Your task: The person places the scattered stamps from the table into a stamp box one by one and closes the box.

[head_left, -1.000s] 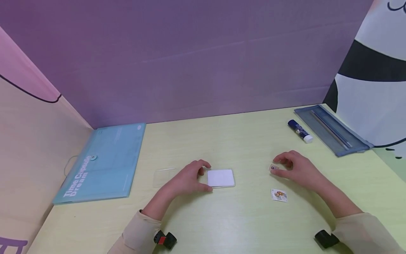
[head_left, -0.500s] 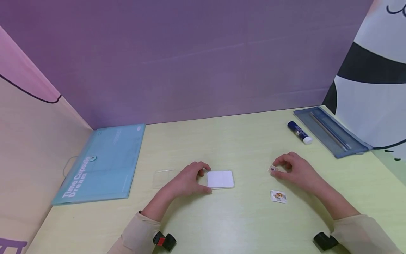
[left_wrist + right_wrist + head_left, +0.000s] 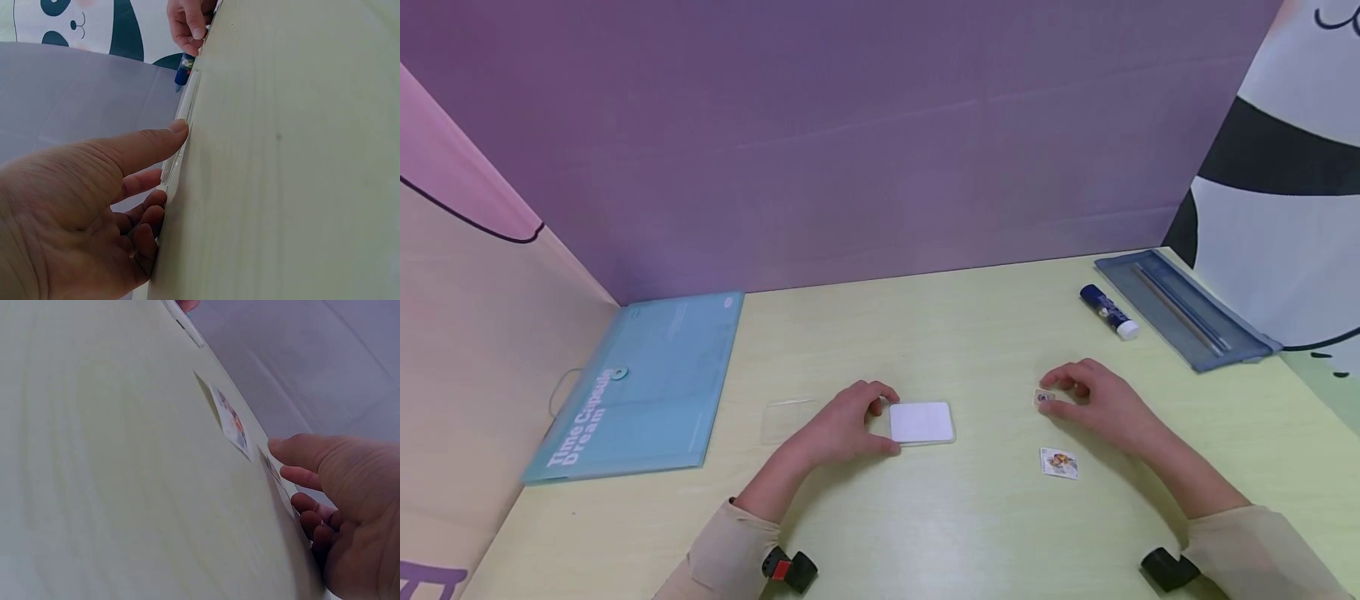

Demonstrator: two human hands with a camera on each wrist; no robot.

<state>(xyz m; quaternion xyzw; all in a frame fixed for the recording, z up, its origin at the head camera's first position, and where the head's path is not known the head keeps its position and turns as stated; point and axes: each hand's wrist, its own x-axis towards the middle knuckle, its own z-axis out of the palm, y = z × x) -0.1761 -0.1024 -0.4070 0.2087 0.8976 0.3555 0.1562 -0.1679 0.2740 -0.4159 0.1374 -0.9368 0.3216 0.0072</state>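
Observation:
In the head view my left hand (image 3: 850, 425) spans the left end of a small white card stack (image 3: 920, 422) in a clear case, thumb at the near edge and forefinger at the far edge. The left wrist view shows the thumb on the case's side (image 3: 181, 134). My right hand (image 3: 1101, 404) holds a small stamp-like picture sticker (image 3: 1042, 397) between thumb and forefinger, partly hidden by them. Just nearer lies a second picture sticker (image 3: 1059, 463), whose edges curl off the table in the right wrist view.
A clear plastic lid (image 3: 786, 419) lies left of the left hand. Farther left is a blue document folder (image 3: 647, 392). A glue stick (image 3: 1108, 312) and a blue mesh pouch (image 3: 1187, 310) with pencil-like sticks lie at the back right. A purple curtain (image 3: 865, 150) hangs behind the table.
My right thumb and forefinger have shifted slightly left around the small sticker, and more of it shows. The left hand and the white card stack stay in place.

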